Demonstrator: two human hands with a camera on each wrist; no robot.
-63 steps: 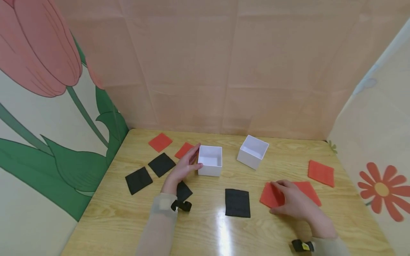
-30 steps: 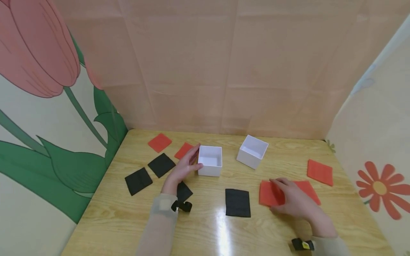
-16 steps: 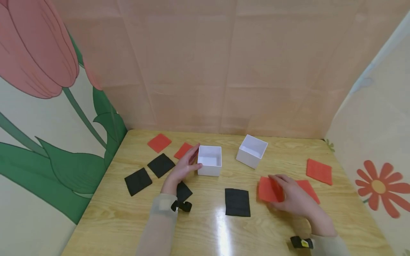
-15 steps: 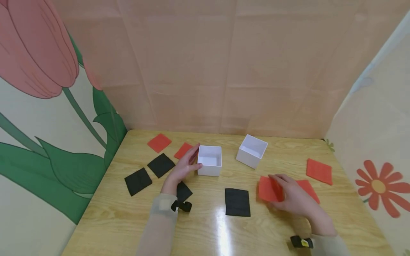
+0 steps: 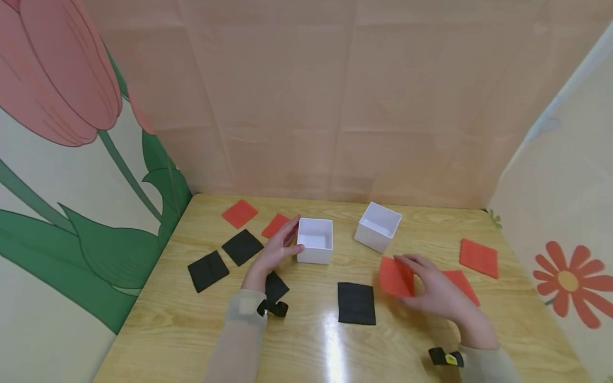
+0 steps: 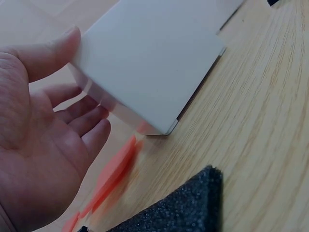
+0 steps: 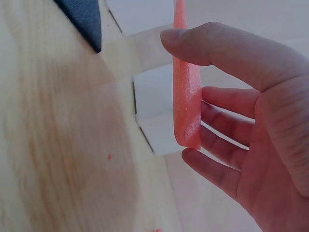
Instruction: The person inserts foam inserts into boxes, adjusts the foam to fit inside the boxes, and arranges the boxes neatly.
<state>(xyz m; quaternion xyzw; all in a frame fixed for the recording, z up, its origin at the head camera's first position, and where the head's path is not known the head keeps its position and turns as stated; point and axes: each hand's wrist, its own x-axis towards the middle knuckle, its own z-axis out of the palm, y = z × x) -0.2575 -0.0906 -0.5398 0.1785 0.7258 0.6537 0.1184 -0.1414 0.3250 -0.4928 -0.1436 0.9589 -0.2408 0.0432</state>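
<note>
My right hand (image 5: 438, 290) pinches a red folded cloth square (image 5: 396, 276) between thumb and fingers, tilted up above the wooden table. In the right wrist view this red square stands edge-on, thumb on one face and fingertips on the other. Another red square (image 5: 462, 285) lies partly hidden behind that hand. My left hand (image 5: 275, 252) holds the left corner of an open-topped white box (image 5: 313, 256), thumb at the front and fingers along the left side. The left wrist view shows the thumb tip on the box's edge (image 6: 79, 53). Inside, the box looks bare.
A second white box (image 5: 371, 239) stands turned at the back right. A black square (image 5: 356, 304) lies front centre. More black squares (image 5: 208, 271) and red squares (image 5: 239, 214) lie to the left. A red square (image 5: 479, 258) lies far right. A draped wall closes the back.
My right hand has lifted the red cloth square off the spot by the other red one and moved it left and slightly away from me. My left hand stays on the white box.
</note>
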